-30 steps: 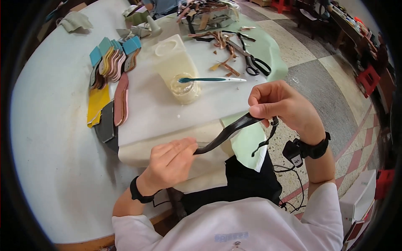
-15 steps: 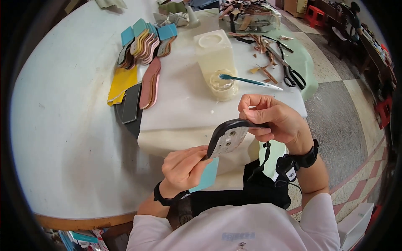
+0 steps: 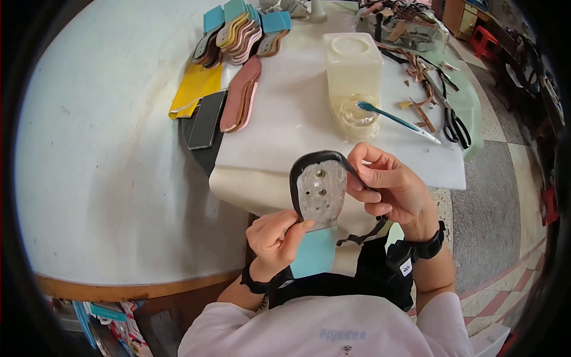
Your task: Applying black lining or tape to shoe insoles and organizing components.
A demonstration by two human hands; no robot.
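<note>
At the near edge of the white desk [image 3: 119,196], a grey sole-shaped piece [image 3: 312,202] is held up, left hand [image 3: 272,239] pinching its lower side, right hand [image 3: 397,191] pinching the black strip [image 3: 318,156] along its rim

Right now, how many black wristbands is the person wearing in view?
2: the left wristband, around the wrist of the left hand; the right wristband, around the wrist of the right hand.
</note>
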